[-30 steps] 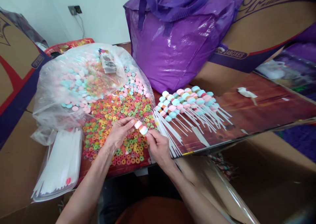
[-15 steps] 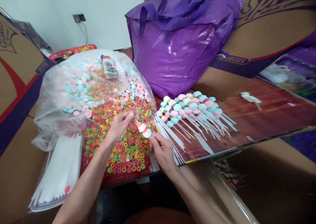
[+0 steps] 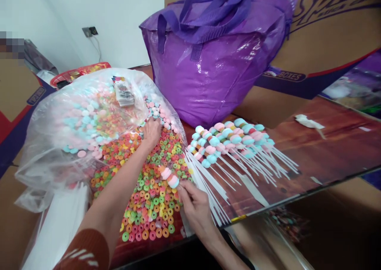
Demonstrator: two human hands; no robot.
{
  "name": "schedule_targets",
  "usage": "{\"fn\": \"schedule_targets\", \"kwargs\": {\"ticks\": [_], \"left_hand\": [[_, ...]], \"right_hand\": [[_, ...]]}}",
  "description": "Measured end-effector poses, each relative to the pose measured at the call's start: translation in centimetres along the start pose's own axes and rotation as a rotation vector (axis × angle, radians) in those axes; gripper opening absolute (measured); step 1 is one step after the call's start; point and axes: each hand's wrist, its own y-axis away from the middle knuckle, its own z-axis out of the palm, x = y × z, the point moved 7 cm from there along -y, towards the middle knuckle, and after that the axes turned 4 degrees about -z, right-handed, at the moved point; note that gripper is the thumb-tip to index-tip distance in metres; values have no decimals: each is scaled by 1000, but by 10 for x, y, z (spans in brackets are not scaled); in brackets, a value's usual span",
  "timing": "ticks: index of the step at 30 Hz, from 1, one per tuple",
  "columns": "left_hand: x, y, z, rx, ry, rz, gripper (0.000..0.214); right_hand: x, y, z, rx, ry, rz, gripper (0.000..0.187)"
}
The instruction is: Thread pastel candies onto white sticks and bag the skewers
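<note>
My right hand [image 3: 195,206] pinches the lower end of a candy skewer [image 3: 169,177], threaded with pink, white and blue puffy sweets and orange rings. The skewer tilts up to the left over a wide spread of small coloured candy rings [image 3: 149,222]. Farther back, my left hand [image 3: 152,132] reaches down into the pink, blue and white round sweets [image 3: 162,113] where they meet the rings. Its fingertips are hidden, so any sweet in them cannot be made out. Finished-looking candy skewers [image 3: 229,137] lie in a row at right, their white sticks pointing toward me.
Loose white sticks [image 3: 208,190] lie right of the rings. A clear plastic bag [image 3: 59,115] covers more sweets, with a stack of small packets [image 3: 124,93] on top. More white sticks [image 3: 56,226] are at left. A purple bag [image 3: 205,71] stands behind, before a cardboard box [image 3: 336,36].
My left hand has left the skewer's tip and moved back to the round sweets. My right hand keeps hold of the skewer, now lower in view. The camera view has shifted slightly.
</note>
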Motion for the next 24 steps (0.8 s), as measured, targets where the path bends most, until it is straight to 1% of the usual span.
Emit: {"fn": "schedule_targets", "kwargs": {"ticks": [3, 5, 6, 7, 8, 9, 11, 12, 13, 14, 15, 17, 20, 22, 24], "left_hand": [[-3, -2, -4, 13, 80, -28, 31], [-8, 2, -13, 20, 192, -36, 32], [-11, 7, -18, -6, 260, -37, 31], [-15, 13, -22, -66, 336, -38, 31], [-18, 22, -23, -160, 419, -35, 30], [-20, 34, -24, -286, 501, -27, 28], [-21, 66, -26, -550, 633, 6, 28], [-21, 83, -29, -651, 667, 32, 28], [-21, 98, -33, -709, 683, 66, 29], [-21, 112, -37, -731, 678, 103, 28], [-22, 123, -41, -716, 652, 129, 27], [-26, 138, -44, -625, 561, 127, 22], [-38, 146, -46, -449, 457, 8, 13], [-44, 150, -46, -396, 518, -67, 14], [-48, 155, -45, -409, 658, -121, 20]], "right_hand": [[-2, 0, -1, 5, -10, -4, 29], [-2, 0, -1, 15, -32, 5, 28], [-1, 0, -2, 23, -40, 13, 28], [-1, 0, -2, 33, -46, 22, 28], [-1, 1, -3, 45, -49, 29, 28], [0, 1, -4, 58, -51, 38, 29], [1, 3, -7, 79, -62, 56, 30], [2, 4, -7, 85, -68, 64, 30], [2, 4, -8, 89, -72, 71, 30], [3, 5, -8, 92, -75, 75, 30], [3, 5, -8, 94, -76, 75, 31], [2, 5, -8, 100, -75, 64, 31], [2, 5, -8, 107, -64, 45, 32], [3, 5, -7, 109, -60, 47, 32], [4, 5, -7, 109, -60, 54, 32]]}}
